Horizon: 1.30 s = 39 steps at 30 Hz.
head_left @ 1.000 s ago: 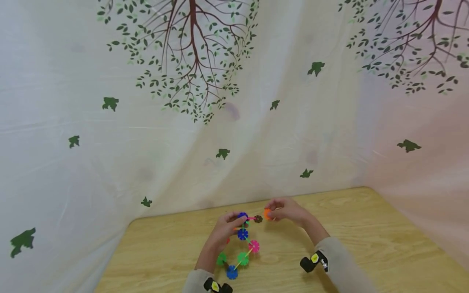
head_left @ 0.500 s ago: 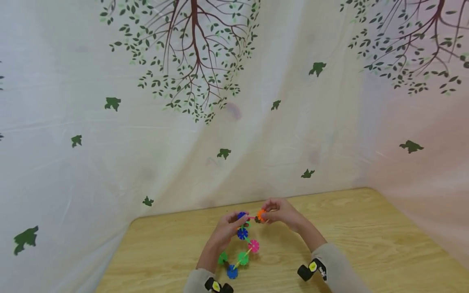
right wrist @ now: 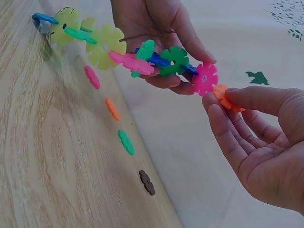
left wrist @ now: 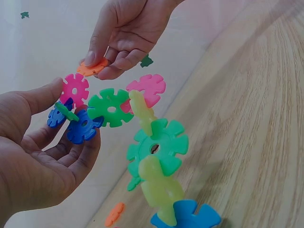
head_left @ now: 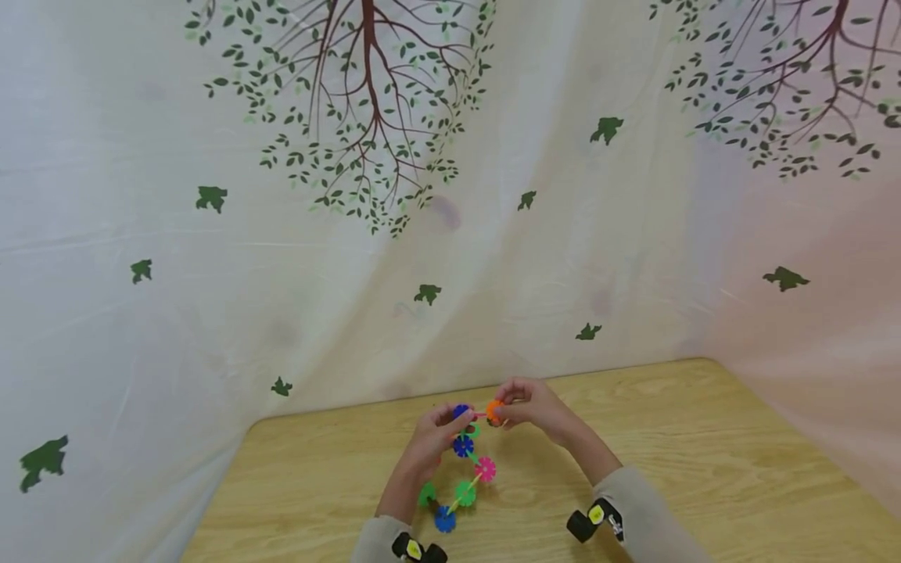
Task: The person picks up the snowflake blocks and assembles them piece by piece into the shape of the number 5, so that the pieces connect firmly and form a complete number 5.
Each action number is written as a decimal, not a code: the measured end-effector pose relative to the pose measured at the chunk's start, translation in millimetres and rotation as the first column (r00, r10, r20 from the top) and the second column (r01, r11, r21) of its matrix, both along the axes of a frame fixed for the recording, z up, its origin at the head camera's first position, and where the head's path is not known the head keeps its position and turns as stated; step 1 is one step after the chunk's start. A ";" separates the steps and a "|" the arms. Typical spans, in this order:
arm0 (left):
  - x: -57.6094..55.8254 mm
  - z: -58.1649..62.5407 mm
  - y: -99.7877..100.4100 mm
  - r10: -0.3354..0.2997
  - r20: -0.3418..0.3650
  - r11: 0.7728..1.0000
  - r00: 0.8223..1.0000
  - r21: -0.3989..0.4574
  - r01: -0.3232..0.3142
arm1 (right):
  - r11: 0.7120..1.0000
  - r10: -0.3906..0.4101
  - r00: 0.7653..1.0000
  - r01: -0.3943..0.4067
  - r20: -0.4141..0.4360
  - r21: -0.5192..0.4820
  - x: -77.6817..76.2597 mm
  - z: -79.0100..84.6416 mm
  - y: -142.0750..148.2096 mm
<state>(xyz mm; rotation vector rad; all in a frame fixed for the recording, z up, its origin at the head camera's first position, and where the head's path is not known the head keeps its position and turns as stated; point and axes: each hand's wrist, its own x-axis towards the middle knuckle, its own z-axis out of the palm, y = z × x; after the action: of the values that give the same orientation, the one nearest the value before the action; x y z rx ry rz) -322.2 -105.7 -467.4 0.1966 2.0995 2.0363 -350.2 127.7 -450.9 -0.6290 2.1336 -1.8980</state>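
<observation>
My left hand [head_left: 428, 442] grips the upper end of a chain of slotted snowflake discs, its fingers around blue discs [left wrist: 83, 127] and its thumb at a pink disc [right wrist: 202, 85]. From there the chain runs through green [left wrist: 99, 104], pink and yellow discs down to a light-blue disc [left wrist: 190, 216]. My right hand [head_left: 538, 410] pinches an orange snowflake disc [right wrist: 221, 95] between thumb and fingers. The orange disc's edge meets the rim of the pink end disc in the right wrist view.
Loose discs lie in a row on the wooden table [head_left: 676, 453]: pink [right wrist: 92, 77], orange [right wrist: 112, 109], green [right wrist: 126, 142] and brown [right wrist: 147, 183]. A pale curtain [head_left: 338, 313] printed with trees and leaves hangs behind the table's back edge.
My right hand has moved left, bringing the orange disc from apart to the chain's pink end disc. My left hand has stayed nearly still around the chain.
</observation>
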 end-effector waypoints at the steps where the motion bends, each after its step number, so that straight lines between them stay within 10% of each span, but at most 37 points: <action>1: -0.2 -0.4 -0.2 0.000 -0.001 1.000 1.000 0.001 0.000 | 1.000 0.003 1.000 -0.003 -0.003 0.000 0.2 -0.2 -0.9; 39: 3.4 -0.5 -1.5 -0.008 -0.058 0.998 0.998 0.065 0.012 | 0.986 -0.152 0.987 0.148 -0.057 -0.069 7.6 -4.7 -16.1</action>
<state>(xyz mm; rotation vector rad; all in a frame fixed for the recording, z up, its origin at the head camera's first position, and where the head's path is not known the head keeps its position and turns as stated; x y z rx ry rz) -318.7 -107.1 -468.0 0.2793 2.0619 2.1199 -342.5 111.6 -455.5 -0.5609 2.2234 -2.0593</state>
